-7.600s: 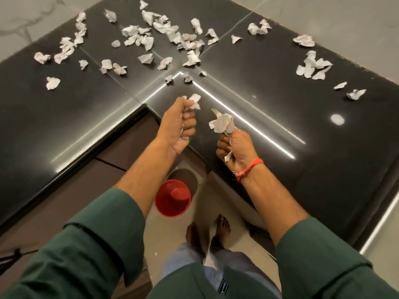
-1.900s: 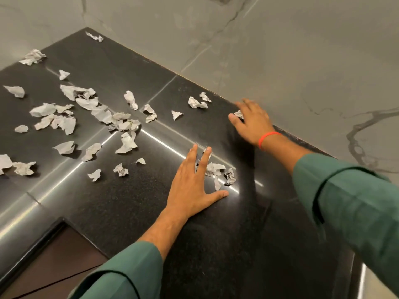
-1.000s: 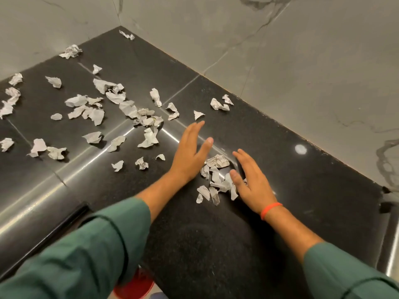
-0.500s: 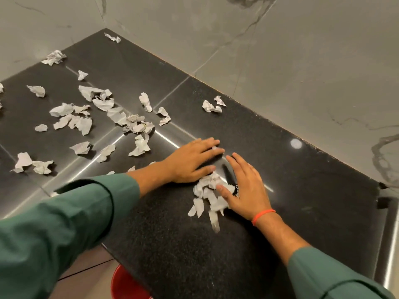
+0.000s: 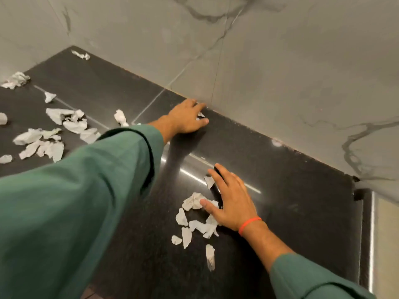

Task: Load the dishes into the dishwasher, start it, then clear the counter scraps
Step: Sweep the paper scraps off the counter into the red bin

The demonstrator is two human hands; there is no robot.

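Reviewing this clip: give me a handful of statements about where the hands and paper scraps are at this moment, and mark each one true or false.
1. The left hand reaches to the back edge of the counter, by the wall. True.
2. The right hand is lifted clear of the counter, holding a fistful of scraps. False: it lies flat on the counter with fingers spread, against a small pile of scraps.
3. An orange band is on the right wrist. True.
4. The scattered scraps on the left part of the counter are all gone. False: many still lie there.
5. A white scrap shows under the left hand's fingers. True.
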